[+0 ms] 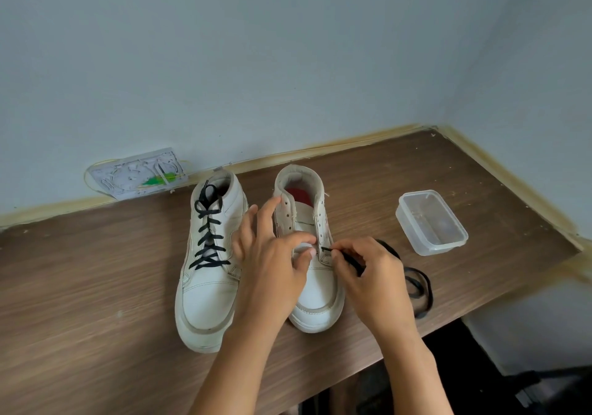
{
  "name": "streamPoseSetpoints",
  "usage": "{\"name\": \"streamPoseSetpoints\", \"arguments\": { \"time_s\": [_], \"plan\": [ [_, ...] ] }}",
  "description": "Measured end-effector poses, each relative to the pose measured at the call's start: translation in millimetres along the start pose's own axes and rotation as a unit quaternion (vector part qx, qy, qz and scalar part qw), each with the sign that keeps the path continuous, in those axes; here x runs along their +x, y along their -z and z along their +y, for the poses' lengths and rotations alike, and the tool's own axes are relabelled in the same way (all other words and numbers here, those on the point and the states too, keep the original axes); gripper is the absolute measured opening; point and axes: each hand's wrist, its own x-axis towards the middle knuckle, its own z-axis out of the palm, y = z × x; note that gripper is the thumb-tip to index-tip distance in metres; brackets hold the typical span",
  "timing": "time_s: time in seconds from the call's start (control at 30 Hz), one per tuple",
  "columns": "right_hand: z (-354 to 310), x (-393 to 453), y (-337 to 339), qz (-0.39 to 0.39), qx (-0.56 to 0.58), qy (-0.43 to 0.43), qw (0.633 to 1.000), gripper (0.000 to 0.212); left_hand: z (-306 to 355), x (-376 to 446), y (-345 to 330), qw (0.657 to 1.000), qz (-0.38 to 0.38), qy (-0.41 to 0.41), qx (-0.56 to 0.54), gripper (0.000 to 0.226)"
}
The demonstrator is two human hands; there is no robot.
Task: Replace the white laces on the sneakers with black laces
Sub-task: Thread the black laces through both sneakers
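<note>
Two white sneakers stand side by side on the wooden table, toes toward me. The left sneaker [208, 289] is laced with a black lace [208, 232]. The right sneaker [315, 299] has bare eyelets and a red insole. My left hand [272, 254] rests on the right sneaker's tongue and left eyelet flap, thumb near the lowest right eyelet. My right hand [371, 276] pinches the tip of a second black lace [419, 286] and holds that tip at the lowest right eyelet. The rest of this lace trails in loops on the table to the right.
A clear plastic container [432, 222] sits open to the right of the sneakers. A wall box with wires [137, 174] is at the back left, against the wall. The table [80, 286] fills a corner; its front edge runs diagonally at the lower right.
</note>
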Motion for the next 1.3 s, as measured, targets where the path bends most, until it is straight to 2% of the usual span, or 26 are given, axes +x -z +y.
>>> {"name": "streamPoseSetpoints", "arguments": {
  "time_s": [0.3,0.47,0.63,0.73,0.83,1.0,1.13,1.2,1.3],
  "plan": [
    [0,1,-11,0.063,-0.051,0.037,0.996,0.016,0,1,-1,1.000,-0.009,-0.006,0.004,0.014],
    [2,-1,-17,0.035,-0.026,0.031,0.999,0.015,-1,1,-3,1.000,0.006,-0.016,0.012,0.015],
    [-1,-1,-13,0.031,0.023,-0.023,0.999,0.025,-2,1,-2,0.999,0.012,-0.028,0.017,0.014],
    [-4,0,-15,0.039,0.004,-0.025,0.999,0.034,-2,3,-3,0.999,0.015,-0.051,0.003,0.016],
    [-5,-1,-16,0.053,-0.026,0.007,0.998,0.038,-1,1,-1,0.997,0.011,-0.059,-0.046,0.011],
    [-3,1,-19,0.081,0.000,0.020,0.996,0.030,1,0,3,0.996,0.033,-0.055,-0.061,0.018],
    [-6,1,-23,0.112,-0.013,0.040,0.993,0.023,2,0,4,0.992,0.049,-0.066,-0.092,0.014],
    [-7,1,-25,0.114,0.007,0.023,0.993,0.022,0,0,6,0.990,0.027,-0.081,-0.111,0.011],
    [-11,1,-21,0.097,0.094,-0.033,0.990,0.025,-11,3,15,0.987,-0.063,-0.064,-0.132,0.017]
  ]
}}
